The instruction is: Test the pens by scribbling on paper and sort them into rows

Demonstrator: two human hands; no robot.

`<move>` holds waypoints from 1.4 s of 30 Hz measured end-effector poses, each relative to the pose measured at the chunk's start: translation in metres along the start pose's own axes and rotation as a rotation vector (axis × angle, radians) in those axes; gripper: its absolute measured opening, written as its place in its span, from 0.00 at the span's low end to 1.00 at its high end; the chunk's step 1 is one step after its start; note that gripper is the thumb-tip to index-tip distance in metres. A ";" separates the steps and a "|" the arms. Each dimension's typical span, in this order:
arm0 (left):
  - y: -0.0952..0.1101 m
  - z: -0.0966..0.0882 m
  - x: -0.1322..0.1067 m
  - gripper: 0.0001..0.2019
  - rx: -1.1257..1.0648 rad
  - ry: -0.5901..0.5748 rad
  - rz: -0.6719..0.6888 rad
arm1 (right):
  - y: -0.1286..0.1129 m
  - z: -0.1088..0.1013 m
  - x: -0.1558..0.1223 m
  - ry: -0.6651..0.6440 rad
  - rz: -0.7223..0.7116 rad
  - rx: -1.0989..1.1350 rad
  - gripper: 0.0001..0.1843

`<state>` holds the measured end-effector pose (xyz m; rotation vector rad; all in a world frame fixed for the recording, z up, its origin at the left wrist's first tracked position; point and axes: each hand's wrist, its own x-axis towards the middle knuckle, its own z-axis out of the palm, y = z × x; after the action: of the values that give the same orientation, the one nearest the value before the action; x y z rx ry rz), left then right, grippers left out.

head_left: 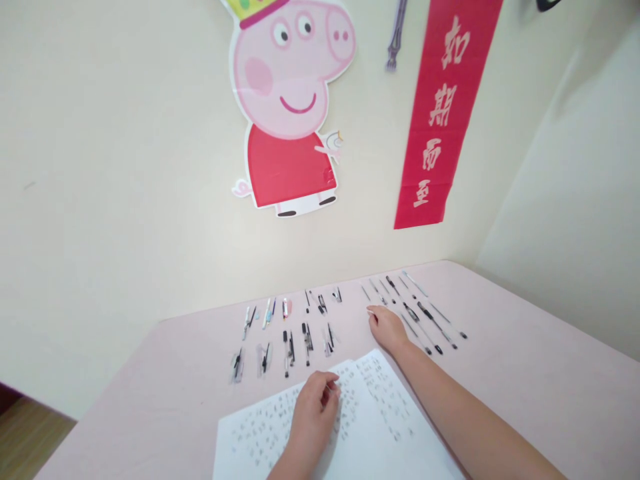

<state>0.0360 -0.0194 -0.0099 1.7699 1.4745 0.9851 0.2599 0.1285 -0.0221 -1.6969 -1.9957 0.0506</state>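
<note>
My left hand (314, 408) rests on an open notebook (373, 427) covered in handwriting, its fingers curled in loosely; I see nothing in them. My right hand (386, 328) reaches forward past the notebook's top edge, fingers bent, its fingertips at the near end of a row of pens (417, 312) laid out on the pink table (525, 373). Whether it pinches a pen I cannot make out. To the left lie several pen parts and caps (287, 330) in two rows.
A cream wall stands just behind the table, with a cartoon pig cutout (290, 107) and a red banner (443, 113) with characters. A second wall closes the right side. The table's left edge drops to a wooden floor (25, 433).
</note>
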 end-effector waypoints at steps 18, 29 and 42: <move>0.001 0.000 -0.001 0.11 0.036 -0.014 0.003 | -0.073 0.040 0.067 -0.281 -0.273 -0.009 0.24; 0.002 -0.001 -0.002 0.10 0.038 -0.006 0.009 | -0.066 0.035 0.057 -0.326 -0.253 0.014 0.24; 0.004 -0.002 -0.002 0.10 0.031 -0.017 0.002 | -0.050 0.006 0.007 -0.371 -0.289 0.111 0.23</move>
<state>0.0366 -0.0224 -0.0058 1.7974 1.4849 0.9509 0.2119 0.1256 -0.0073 -1.3910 -2.4398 0.3926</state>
